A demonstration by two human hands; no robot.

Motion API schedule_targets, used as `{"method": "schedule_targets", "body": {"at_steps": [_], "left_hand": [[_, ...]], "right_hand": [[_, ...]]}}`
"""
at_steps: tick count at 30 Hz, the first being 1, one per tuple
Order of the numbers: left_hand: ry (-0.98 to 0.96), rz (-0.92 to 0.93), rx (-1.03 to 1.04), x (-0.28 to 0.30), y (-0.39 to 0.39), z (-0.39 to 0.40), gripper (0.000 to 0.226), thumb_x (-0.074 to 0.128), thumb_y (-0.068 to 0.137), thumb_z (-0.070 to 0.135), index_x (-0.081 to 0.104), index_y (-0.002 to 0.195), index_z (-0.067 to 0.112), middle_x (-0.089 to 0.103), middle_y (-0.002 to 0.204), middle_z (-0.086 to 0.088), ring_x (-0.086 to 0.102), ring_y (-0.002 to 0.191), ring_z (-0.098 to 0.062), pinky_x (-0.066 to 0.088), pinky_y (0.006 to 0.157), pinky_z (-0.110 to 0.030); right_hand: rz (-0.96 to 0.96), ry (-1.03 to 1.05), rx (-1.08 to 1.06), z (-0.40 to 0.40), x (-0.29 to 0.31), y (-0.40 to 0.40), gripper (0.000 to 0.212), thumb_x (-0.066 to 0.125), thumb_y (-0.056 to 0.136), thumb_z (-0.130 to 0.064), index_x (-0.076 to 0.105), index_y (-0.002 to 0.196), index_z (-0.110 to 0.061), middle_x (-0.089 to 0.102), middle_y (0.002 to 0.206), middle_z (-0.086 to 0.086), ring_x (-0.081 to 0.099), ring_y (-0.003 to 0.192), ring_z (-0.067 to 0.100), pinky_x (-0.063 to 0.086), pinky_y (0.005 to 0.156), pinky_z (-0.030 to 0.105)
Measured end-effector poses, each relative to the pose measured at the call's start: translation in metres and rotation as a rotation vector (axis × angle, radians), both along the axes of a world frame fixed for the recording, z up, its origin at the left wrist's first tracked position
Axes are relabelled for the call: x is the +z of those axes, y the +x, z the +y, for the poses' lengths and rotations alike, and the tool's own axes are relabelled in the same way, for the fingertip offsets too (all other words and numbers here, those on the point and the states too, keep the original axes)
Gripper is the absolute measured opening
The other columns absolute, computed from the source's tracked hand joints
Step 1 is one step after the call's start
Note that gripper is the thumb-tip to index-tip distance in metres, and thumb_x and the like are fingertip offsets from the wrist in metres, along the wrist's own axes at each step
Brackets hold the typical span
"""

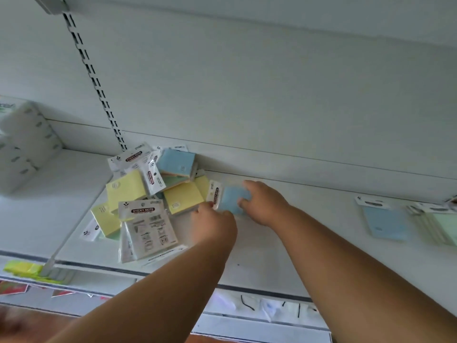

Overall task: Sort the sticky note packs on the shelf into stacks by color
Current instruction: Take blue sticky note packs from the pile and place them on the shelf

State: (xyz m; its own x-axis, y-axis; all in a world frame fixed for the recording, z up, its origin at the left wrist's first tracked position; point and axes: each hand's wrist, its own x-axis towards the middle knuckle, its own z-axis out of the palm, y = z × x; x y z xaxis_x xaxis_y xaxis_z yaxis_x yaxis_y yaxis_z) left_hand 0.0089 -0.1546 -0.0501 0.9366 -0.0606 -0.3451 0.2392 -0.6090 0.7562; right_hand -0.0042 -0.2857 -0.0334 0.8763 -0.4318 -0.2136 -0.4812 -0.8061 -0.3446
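Reaching forward, both hands' fingers point(243, 201) clamped on one blue pack point(232, 198).

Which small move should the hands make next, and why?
Probably carry the blue sticky note pack, held by the right hand and left hand, rightward onto the flat blue pack lying apart: same colour, while the mixed pile stays unsorted.

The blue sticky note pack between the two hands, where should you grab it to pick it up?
The blue pack lies flat on the shelf, so pinch its two opposite edges from above. The right hand already has its grip on the far-right edge; the left hand is at the near-left corner by the white header card. Coming from the right avoids the jumbled pile.
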Motion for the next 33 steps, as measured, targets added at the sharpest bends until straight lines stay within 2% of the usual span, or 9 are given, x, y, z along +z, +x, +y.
{"method": "schedule_targets", "body": {"at_steps": [3,5,8,11,15,18,24,28,33], "left_hand": [[-0.158,0.028,0.009,-0.003,-0.004,-0.011,0.045,0.049,0.082,0.02,0.06,0.125,0.02,0.066,0.107,-0.006,0.067,0.086,-0.024,0.057,0.078,-0.037],[-0.242,0.054,0.03,-0.003,-0.012,-0.019,0.042,0.051,0.082,0.018,0.062,0.121,0.024,0.069,0.104,-0.003,0.069,0.082,-0.024,0.058,0.076,-0.036],[-0.296,0.014,-0.021,-0.003,-0.035,-0.043,0.032,0.062,0.086,0.021,0.06,0.116,0.031,0.067,0.109,0.008,0.068,0.089,-0.023,0.058,0.082,-0.043],[-0.282,0.018,-0.073,0.003,-0.065,-0.083,0.017,0.065,0.088,0.029,0.059,0.103,0.029,0.067,0.098,0.01,0.067,0.085,-0.02,0.059,0.079,-0.04],[-0.197,-0.038,-0.237,0.008,-0.116,-0.15,0.005,0.06,0.09,0.026,0.063,0.087,0.024,0.064,0.079,0.006,0.059,0.068,-0.015,0.05,0.063,-0.03],[-0.074,-0.154,-0.382,0.015,-0.145,-0.199,0.008,0.056,0.092,0.028,0.061,0.088,0.022,0.06,0.078,0.01,0.057,0.073,-0.015,0.046,0.064,-0.028],[0.178,-0.216,-0.461,0.015,-0.159,-0.26,0.012,0.049,0.088,0.025,0.061,0.089,0.021,0.064,0.086,0.003,0.06,0.079,-0.022,0.044,0.063,-0.029],[0.266,-0.211,-0.469,0.003,-0.163,-0.27,0.016,0.053,0.086,0.025,0.061,0.098,0.02,0.065,0.096,-0.001,0.061,0.09,-0.025,0.046,0.07,-0.03],[0.254,-0.273,-0.42,0.005,-0.171,-0.26,0.014,0.051,0.092,0.033,0.058,0.095,0.02,0.064,0.095,0.0,0.057,0.085,-0.023,0.042,0.068,-0.029]], "right_hand": [[-0.017,-0.016,-0.057,-0.007,-0.004,-0.002,0.04,0.057,0.088,-0.038,0.058,0.122,-0.016,0.059,0.125,0.01,0.056,0.114,0.03,0.047,0.09,0.034],[-0.014,0.052,-0.138,-0.02,-0.005,-0.017,0.03,0.063,0.085,-0.037,0.066,0.101,-0.012,0.066,0.103,0.011,0.062,0.094,0.028,0.046,0.072,0.029],[-0.15,0.515,-0.289,-0.055,0.001,-0.058,0.026,0.071,0.084,-0.029,0.066,0.081,-0.004,0.058,0.068,0.011,0.049,0.056,0.02,0.034,0.052,0.025],[-0.352,0.831,-0.465,-0.098,0.015,-0.107,0.021,0.07,0.086,-0.019,0.058,0.069,-0.015,0.041,0.048,-0.004,0.029,0.037,0.01,0.022,0.042,0.02],[-0.385,0.504,-0.431,-0.163,0.027,-0.165,0.015,0.074,0.079,-0.026,0.063,0.074,-0.016,0.056,0.061,-0.005,0.048,0.053,0.015,0.039,0.053,0.026],[-0.397,0.315,-0.461,-0.214,0.028,-0.193,0.016,0.075,0.076,-0.028,0.067,0.086,-0.019,0.067,0.08,-0.002,0.061,0.072,0.019,0.051,0.069,0.033],[-0.179,-0.002,-0.458,-0.262,0.015,-0.21,0.034,0.06,0.087,-0.033,0.049,0.063,-0.011,0.054,0.065,0.006,0.054,0.073,0.031,0.036,0.061,0.029],[-0.077,-0.101,-0.426,-0.261,0.003,-0.206,0.018,0.058,0.088,-0.027,0.06,0.096,-0.011,0.066,0.102,0.013,0.063,0.099,0.033,0.039,0.071,0.031],[-0.159,-0.177,-0.336,-0.253,0.006,-0.209,0.016,0.05,0.091,-0.026,0.051,0.101,-0.013,0.062,0.103,0.009,0.061,0.097,0.033,0.044,0.072,0.036]]}}
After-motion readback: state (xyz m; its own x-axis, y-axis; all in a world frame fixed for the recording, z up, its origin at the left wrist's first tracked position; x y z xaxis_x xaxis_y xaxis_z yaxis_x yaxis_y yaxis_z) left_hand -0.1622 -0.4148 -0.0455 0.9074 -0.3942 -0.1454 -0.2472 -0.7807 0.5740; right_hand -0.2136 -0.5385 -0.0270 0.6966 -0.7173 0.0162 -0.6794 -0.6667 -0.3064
